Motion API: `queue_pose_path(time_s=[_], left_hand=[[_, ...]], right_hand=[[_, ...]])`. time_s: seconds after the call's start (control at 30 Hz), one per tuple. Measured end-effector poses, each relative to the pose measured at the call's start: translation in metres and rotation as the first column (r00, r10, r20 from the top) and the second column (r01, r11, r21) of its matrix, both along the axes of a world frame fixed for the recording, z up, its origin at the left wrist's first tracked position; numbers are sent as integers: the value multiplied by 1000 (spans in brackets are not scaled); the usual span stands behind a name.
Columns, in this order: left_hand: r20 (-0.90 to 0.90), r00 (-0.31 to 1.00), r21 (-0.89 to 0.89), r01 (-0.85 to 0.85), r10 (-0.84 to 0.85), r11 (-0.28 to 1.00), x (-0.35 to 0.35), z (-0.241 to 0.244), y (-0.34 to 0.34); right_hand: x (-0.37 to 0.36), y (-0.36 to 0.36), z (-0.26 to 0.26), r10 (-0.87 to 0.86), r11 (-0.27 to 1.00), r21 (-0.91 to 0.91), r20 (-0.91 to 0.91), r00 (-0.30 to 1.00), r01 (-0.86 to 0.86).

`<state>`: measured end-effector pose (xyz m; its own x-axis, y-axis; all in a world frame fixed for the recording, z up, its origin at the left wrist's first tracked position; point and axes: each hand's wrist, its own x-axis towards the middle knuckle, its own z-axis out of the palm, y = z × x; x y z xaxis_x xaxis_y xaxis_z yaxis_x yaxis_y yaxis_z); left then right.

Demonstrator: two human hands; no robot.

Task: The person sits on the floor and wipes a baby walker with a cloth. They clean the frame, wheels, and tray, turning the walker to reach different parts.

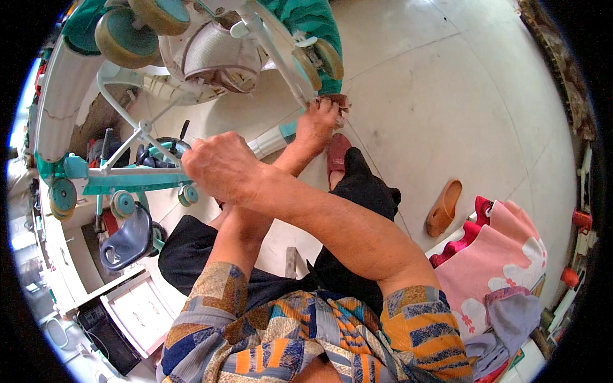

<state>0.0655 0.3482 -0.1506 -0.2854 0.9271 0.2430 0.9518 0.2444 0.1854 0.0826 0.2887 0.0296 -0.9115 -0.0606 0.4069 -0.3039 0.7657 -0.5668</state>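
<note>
My forearms cross, the right above the left. My right hand (222,167) is closed as a fist at the end of a white tube of an upturned baby walker (136,173); its fingertips are hidden. Farther right, my left hand (318,119) curls over a small crumpled brown and white piece, perhaps a rag (342,104), beside the walker's teal edge and a slanting white tube. The walker has teal panels, a light mesh seat (215,57) hanging in its middle, and caster wheels (127,38) with yellowed rims turned outward.
Under the walker stands a child's ride-on with a dark blue seat (127,242). An orange-brown slipper (444,208) lies on the tiled floor. Pink cloth (488,263) and a grey-purple garment (512,311) lie to the right. A white drawer unit (141,311) is at lower left.
</note>
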Motion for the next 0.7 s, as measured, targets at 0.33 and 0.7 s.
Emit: queue_pose_path(time_s=[0.33,0.7], left_hand=[[392,866,-35,350,-309,936,42,-11,-31],[455,866,168,-312,207,935,0,12,-11]], right_hand=[[3,1,2,0,1000,12,25,1000,-1],[5,5,3,9,999,37,6,1000,-9]])
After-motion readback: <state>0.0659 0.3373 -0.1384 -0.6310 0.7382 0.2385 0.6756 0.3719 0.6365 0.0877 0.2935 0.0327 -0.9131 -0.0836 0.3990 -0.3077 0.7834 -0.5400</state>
